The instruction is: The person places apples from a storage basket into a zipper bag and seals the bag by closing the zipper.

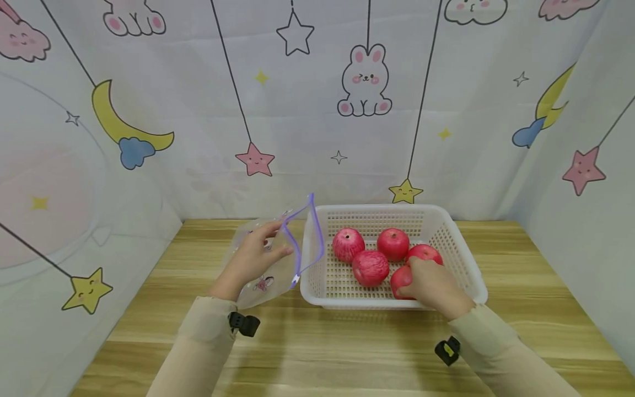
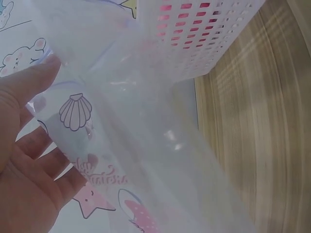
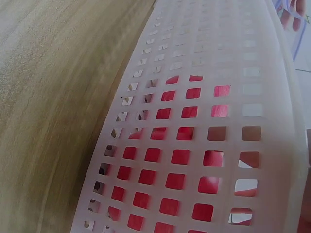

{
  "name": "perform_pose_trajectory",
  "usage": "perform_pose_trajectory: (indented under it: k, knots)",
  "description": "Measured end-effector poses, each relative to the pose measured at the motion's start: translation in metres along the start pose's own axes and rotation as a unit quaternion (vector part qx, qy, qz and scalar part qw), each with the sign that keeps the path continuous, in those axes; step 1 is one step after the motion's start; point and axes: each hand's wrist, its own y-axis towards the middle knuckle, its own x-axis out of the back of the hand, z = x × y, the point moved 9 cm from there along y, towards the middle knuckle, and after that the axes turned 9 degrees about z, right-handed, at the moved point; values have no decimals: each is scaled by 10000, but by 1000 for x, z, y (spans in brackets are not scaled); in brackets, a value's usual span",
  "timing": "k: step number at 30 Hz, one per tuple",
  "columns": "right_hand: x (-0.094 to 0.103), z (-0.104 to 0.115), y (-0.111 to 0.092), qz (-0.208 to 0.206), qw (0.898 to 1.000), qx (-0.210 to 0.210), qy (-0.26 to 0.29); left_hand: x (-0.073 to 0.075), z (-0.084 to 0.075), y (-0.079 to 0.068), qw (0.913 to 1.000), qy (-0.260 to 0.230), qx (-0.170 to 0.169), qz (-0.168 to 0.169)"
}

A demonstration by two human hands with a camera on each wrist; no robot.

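Note:
On the left, my left hand (image 1: 255, 253) holds a clear zip bag (image 1: 265, 284) with a purple zip edge, its mouth standing apart toward the basket. In the left wrist view the thumb and fingers lie on either side of the printed plastic of the bag (image 2: 75, 114). My right hand (image 1: 434, 284) reaches into a white basket (image 1: 347, 303) and grips a red apple (image 1: 401, 278) at its front right. Several other red apples (image 1: 371, 268) lie in the basket. The right wrist view shows mostly the basket wall (image 3: 194, 141), with red fruit behind its holes; the fingers are largely hidden.
The basket stands on a wooden table (image 1: 347, 353), close to its back edge. A white printed curtain (image 1: 297, 121) hangs behind and along both sides. Small black cameras (image 1: 245, 324) are strapped to both wrists.

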Motion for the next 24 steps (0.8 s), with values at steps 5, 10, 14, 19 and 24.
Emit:
perform_pose_trajectory:
  k: [5, 10, 14, 19, 24]
  knots:
    - [-2, -1, 1, 131, 9999, -56, -25, 0, -4, 2, 9999, -25, -92, -43]
    - [-5, -4, 3, 265, 9996, -34, -16, -1, -5, 5, 9999, -40, -154, -52]
    - [-6, -5, 4, 332, 9994, 3, -28, -3, -4, 6, 9998, -55, -156, -52]
    - [-7, -6, 4, 377, 9993, -22, -10, -3, -4, 9, 9997, 4, -212, -139]
    - [-6, -6, 4, 359, 9994, -16, -2, -3, -5, 10, 9993, 120, -282, -205]
